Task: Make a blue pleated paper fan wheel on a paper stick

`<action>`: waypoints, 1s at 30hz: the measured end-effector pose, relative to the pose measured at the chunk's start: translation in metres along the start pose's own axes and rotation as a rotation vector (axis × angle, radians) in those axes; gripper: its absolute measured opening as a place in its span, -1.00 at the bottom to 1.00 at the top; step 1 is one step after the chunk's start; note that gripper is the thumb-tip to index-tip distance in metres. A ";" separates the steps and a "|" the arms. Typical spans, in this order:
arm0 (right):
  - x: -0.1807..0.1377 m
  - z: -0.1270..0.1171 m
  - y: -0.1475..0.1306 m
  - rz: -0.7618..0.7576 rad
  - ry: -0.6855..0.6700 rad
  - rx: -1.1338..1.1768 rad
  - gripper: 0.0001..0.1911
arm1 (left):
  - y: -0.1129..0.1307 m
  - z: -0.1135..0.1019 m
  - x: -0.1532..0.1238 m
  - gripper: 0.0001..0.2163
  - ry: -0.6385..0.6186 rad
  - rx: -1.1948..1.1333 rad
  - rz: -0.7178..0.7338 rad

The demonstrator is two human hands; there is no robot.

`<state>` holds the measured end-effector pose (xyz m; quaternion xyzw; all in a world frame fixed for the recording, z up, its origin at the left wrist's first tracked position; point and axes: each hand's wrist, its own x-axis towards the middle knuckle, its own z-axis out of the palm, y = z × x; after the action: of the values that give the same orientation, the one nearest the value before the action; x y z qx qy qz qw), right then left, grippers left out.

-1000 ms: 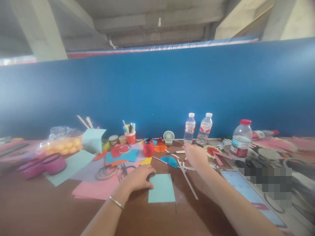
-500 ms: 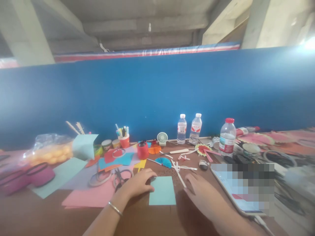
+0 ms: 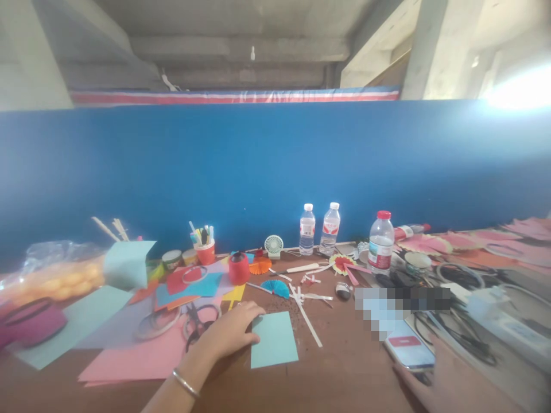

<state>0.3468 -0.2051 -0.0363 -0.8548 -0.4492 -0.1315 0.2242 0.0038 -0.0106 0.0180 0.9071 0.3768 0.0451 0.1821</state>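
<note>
My left hand lies on the brown table with its fingers spread loosely over the left edge of a small teal paper sheet. Scissors and a tape ring sit just left of that hand, on pink paper. My right hand is low at the right, blurred, just below a phone; its fingers do not show clearly. A long white paper strip lies right of the teal sheet.
A blue partition backs the table. Along it stand two small water bottles, a larger bottle, a mini fan, a red roll and a pen cup. A bag of orange balls sits left; cables and clutter fill the right.
My right hand drew back from the far paper scraps to the table, then out to the lower right by the phone. The view swung right. My left hand stayed on the teal sheet.
</note>
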 end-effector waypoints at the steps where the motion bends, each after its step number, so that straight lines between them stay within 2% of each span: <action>1: 0.002 0.002 -0.001 0.006 -0.004 -0.017 -0.42 | 0.001 -0.001 0.000 -0.61 -0.002 0.001 0.001; 6: 0.018 0.018 0.013 -0.012 -0.052 -0.025 -0.48 | -0.001 -0.001 -0.001 -0.59 0.001 -0.023 -0.016; 14: 0.057 0.045 0.023 0.010 -0.115 -0.091 -0.22 | -0.004 0.001 0.001 -0.56 0.008 -0.029 -0.017; 17: 0.072 0.049 0.023 0.004 -0.166 -0.086 -0.20 | -0.003 0.000 -0.001 -0.56 0.016 -0.038 -0.011; 20: 0.079 0.044 0.018 -0.034 -0.181 -0.142 -0.27 | -0.003 0.000 -0.002 -0.56 0.028 -0.047 -0.006; 23: 0.074 0.028 -0.007 -0.139 -0.101 -0.225 -0.33 | -0.005 0.002 -0.001 -0.54 0.037 -0.064 -0.009; 26: 0.061 0.015 -0.059 -0.379 -0.123 0.003 -0.47 | -0.004 0.007 0.002 -0.53 0.038 -0.084 -0.015; 28: 0.051 0.013 -0.099 -0.582 -0.263 0.258 -0.65 | -0.001 0.010 0.003 -0.52 0.037 -0.098 -0.013; 30: 0.043 0.019 -0.135 -0.737 -0.453 0.438 -0.72 | 0.003 0.013 0.005 -0.52 0.034 -0.106 0.010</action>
<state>0.2595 -0.0978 0.0015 -0.5787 -0.7766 0.0852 0.2340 0.0119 -0.0129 0.0071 0.8971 0.3725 0.0813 0.2233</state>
